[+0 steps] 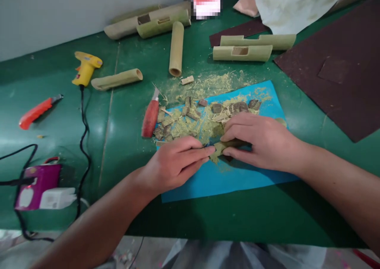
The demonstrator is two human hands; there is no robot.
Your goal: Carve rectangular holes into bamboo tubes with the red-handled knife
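My right hand (261, 142) is closed around a narrow, dust-covered bamboo piece (220, 147), thumb at its near side and fingers at its far side. My left hand (182, 158) has its fingers pressed together, their tips at the left end of that piece. Something small and dark shows at these fingertips, too hidden to name. Both hands are low over a blue sheet (184, 187) strewn with greenish dust (208, 128) and small brown chips (216, 108). Left of the chips lies a red-handled knife (150, 118), blade pointing away.
Cut bamboo tubes (176, 49) lie at the back; notched ones (252, 53) are further right. On the left are a yellow glue gun (86, 69), a red-handled cutter (37, 112), a purple power box (41, 182) and cables. Dark brown sheet (335, 67) covers the right side.
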